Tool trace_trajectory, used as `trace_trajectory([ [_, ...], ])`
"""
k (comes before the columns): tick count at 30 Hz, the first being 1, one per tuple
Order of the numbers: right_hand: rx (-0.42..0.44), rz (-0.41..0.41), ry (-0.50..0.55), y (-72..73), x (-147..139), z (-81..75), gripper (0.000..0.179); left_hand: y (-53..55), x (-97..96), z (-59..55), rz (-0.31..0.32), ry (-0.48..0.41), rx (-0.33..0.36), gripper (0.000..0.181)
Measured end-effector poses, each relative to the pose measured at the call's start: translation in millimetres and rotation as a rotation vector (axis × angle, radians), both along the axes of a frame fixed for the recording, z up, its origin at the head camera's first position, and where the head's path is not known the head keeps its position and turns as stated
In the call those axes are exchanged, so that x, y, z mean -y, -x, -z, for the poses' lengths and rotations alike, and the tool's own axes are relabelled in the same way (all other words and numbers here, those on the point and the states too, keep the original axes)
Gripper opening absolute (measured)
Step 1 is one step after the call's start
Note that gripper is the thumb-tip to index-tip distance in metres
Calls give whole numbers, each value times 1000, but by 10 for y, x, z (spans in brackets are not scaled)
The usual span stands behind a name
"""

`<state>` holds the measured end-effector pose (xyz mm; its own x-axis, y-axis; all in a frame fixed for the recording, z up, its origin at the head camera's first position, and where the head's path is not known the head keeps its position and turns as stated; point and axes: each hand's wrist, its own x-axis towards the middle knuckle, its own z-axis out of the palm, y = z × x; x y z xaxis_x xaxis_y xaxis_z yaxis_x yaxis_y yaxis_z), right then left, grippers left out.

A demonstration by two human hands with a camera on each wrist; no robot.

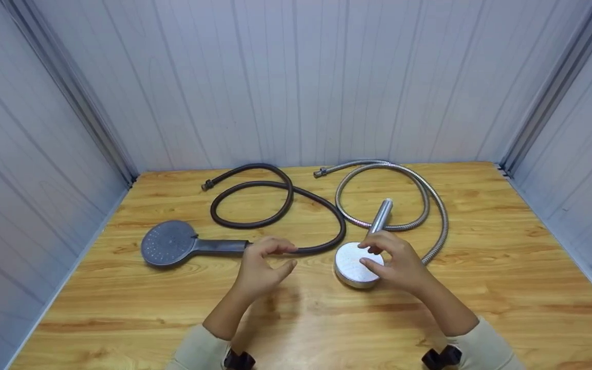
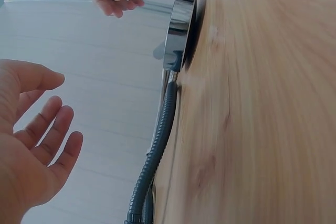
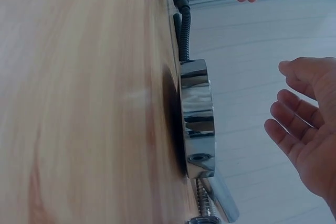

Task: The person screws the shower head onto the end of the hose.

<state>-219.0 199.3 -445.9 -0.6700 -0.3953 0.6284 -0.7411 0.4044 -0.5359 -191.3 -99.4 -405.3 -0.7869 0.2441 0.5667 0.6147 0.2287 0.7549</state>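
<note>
My left hand (image 1: 260,270) is held above the table, fingers and thumb loosely curved apart with nothing between them. It overlaps the spot where the dark grey shower head's handle (image 1: 221,246) meets the black hose (image 1: 321,247). That shower head (image 1: 167,242) lies at the left, its nozzle face up. My right hand (image 1: 401,263) hovers over the chrome shower head (image 1: 353,264), thumb and fingers apart. Air shows between the right hand (image 3: 310,129) and the chrome head (image 3: 198,119) in the right wrist view. The chrome handle (image 1: 381,216) points away, partly behind the fingers.
The black hose loops across the back middle, ending in a connector (image 1: 207,185). A silver metal hose (image 1: 445,221) coils at the back right, with its own end fitting (image 1: 319,173). Panelled walls (image 1: 296,82) enclose the wooden table (image 1: 506,267) at back and sides.
</note>
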Motion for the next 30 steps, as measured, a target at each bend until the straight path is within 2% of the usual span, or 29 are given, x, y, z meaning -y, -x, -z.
trace_trajectory([
  [6,-24,-2,3,-66,-97,-43,30,-24,-78,18,15,-21,10,19],
  [14,-27,50,-19,-125,-225,-49,31,98,-120,243,1,-46,88,22],
  [15,-27,57,-20,-132,-244,-46,31,101,-128,246,10,-55,97,22],
  [18,-18,76,-13,-156,-297,-46,31,30,-165,131,37,-70,106,19],
  [20,-14,90,-5,-170,-325,-51,31,23,-189,124,38,-70,116,19],
  [22,-16,97,0,-179,-351,-58,32,16,-207,118,37,-64,114,20],
  [25,-23,108,-2,-185,-395,-62,34,69,-218,219,35,-56,110,20],
  [30,-28,130,-23,-193,-471,-54,33,38,-278,186,54,-63,115,19],
])
